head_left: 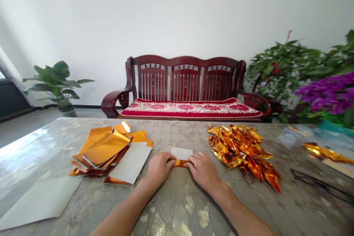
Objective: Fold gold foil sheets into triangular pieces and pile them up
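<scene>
A sheet of foil paper [181,152] lies on the table between my hands, its white side up and its near edge folded over to show a gold strip. My left hand [161,166] pinches the left end of that fold, thumb and fingers together. At the right end my right hand [203,169] grips the fold in the same way. Left of my hands is a loose stack of gold foil paper [106,147], with some sheets white side up. To the right sits a heap of folded gold foil pieces [240,147], shiny and pointed.
A white sheet [41,199] lies at the table's front left. Eyeglasses [320,183], a gold foil piece [326,152] and clear plastic [294,135] are at the right. Beyond the table [177,132] stands a wooden bench [185,77], with potted plants [59,84] and purple flowers [329,94] to the sides.
</scene>
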Tool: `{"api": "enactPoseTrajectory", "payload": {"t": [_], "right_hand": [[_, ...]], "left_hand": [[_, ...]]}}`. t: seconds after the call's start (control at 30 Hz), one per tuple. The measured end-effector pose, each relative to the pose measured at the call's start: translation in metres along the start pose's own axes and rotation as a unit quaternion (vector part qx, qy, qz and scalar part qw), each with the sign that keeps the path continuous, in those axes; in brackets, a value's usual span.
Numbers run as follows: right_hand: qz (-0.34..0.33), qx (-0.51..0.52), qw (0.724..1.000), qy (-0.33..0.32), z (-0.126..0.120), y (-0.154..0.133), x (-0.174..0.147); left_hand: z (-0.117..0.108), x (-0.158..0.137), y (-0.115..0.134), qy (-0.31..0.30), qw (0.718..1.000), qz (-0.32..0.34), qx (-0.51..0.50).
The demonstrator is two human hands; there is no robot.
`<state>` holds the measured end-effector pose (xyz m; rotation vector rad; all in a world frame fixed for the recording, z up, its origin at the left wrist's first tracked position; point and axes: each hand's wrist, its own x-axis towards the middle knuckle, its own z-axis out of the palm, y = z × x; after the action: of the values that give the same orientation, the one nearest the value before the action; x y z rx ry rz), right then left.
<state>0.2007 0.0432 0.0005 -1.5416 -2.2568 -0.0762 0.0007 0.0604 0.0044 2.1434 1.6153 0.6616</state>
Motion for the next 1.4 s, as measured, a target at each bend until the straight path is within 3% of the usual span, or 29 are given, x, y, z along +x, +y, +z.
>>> {"api": "enactPoseTrajectory", "payload": {"t": [0.27,0.63,1.03,1.4], "right_hand": [[0.034,0.024,0.999,-0.008,0.001,0.000,0.002],[0.035,0.024,0.999,-0.027,0.002,0.003,0.004],[0.057,0.047,0.996,-0.043,0.005,0.008,0.008],[0.043,0.071,0.996,-0.032,0.008,0.012,0.010]], "left_hand": [[0.004,0.002,-0.002,0.015,0.999,-0.033,0.041],[0.004,0.000,0.005,0.020,0.992,-0.003,0.121],[0.005,0.001,0.000,0.015,0.991,0.022,0.129],[0.008,0.001,-0.002,0.008,0.993,0.088,0.073]]}}
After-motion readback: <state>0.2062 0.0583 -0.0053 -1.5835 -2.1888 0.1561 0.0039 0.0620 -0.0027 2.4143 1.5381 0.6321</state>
